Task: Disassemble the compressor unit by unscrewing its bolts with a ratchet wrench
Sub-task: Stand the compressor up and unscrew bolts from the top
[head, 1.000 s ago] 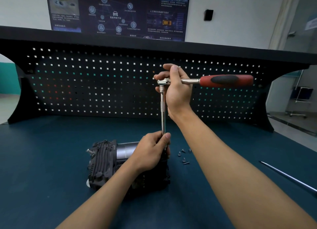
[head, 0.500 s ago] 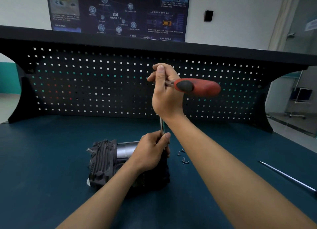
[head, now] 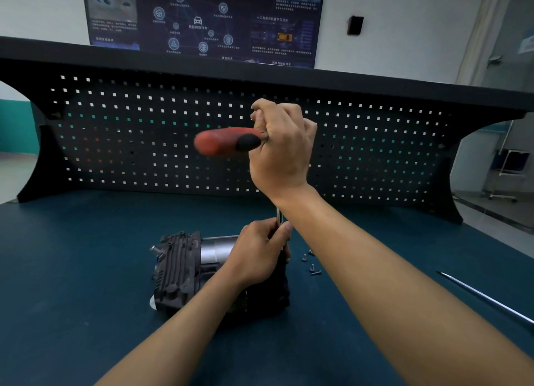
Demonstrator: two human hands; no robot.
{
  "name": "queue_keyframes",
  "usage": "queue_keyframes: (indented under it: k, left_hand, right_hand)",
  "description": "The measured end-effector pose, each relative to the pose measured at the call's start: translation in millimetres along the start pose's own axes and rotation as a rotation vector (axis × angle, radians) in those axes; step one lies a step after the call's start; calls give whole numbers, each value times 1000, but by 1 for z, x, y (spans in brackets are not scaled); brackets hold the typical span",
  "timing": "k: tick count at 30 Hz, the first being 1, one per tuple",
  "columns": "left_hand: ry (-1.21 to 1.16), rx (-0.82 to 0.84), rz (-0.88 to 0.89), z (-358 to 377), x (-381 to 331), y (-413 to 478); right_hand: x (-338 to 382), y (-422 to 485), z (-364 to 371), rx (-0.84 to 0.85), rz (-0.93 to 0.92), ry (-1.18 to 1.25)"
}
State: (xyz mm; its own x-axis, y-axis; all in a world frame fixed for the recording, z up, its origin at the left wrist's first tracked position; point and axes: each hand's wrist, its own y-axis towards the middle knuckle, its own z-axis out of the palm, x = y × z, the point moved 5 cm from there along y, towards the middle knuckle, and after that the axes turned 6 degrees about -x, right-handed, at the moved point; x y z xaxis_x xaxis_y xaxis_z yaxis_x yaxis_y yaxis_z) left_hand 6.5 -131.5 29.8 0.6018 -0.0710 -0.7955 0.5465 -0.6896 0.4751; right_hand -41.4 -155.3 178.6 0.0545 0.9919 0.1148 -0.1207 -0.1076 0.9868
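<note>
On the blue-green table (head: 72, 270), in front of the pegboard (head: 130, 142), the compressor unit (head: 179, 267) sits partly under my left hand (head: 257, 255), whose fingers curl round the foot of the upright steel extension (head: 279, 215). Above it my right hand (head: 283, 151) grips the head of the ratchet wrench (head: 222, 142), its red and black handle pointing left and blurred. Just right of the unit lie loose bolts (head: 312, 267), and well apart to the right a thin metal rod (head: 485, 299)

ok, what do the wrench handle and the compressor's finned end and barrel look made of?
Wrench handle: probably rubber or plastic, matte red with a black patch; it is blurred here. Finned end: seemingly cast metal, dark, dull, ribbed. Barrel: bare metal, silvery with a soft sheen.
</note>
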Motion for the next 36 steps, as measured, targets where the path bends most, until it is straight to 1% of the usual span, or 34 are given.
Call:
queue_keyframes:
  k: [2, 4, 6, 8, 11, 14, 16, 19, 23, 24, 29, 32, 36]
  left_hand:
    - [-6, -6, -4, 0, 0, 0]
    - [0, -11, -4, -1, -1, 0]
    - [-4, -15, 1, -1, -2, 0]
    - [-12, -27, -4, -1, -4, -1]
    - [-10, -29, -1, -1, -5, -1]
    - [-21, -18, -1, -2, -3, -1]
    - [-60, 4, -16, -2, -2, -1]
    - [-84, 16, -21, -2, -1, -2]
    - [-113, 18, -27, -2, 1, -2]
    - [-117, 23, -28, -2, 2, -1]
    - [-107, 55, -19, -3, 2, 0]
    - [-107, 70, -8, -2, 3, 0]
    - [-160, 100, 13, -1, 5, 0]
  right_hand:
    - [3, 1, 4, 64, -53, -77]
    - [6, 1, 12, 188, -86, -173]
    - [7, -1, 21, 333, -88, -278]
    - [8, -1, 29, 438, -58, -351]
    - [9, -1, 37, 538, -2, -403]
    - [7, -3, 41, 557, 11, -355]
    - [3, -5, 40, 516, 39, -227]
    - [-7, -6, 38, 458, 165, 77]
    - [-20, -7, 36, 372, 427, 648]
    - [-22, -7, 35, 357, 495, 752]
    - [-36, -5, 33, 312, 793, 986]
    - [-41, -5, 32, 305, 987, 1168]
    - [-48, -4, 28, 281, 1161, 1395]
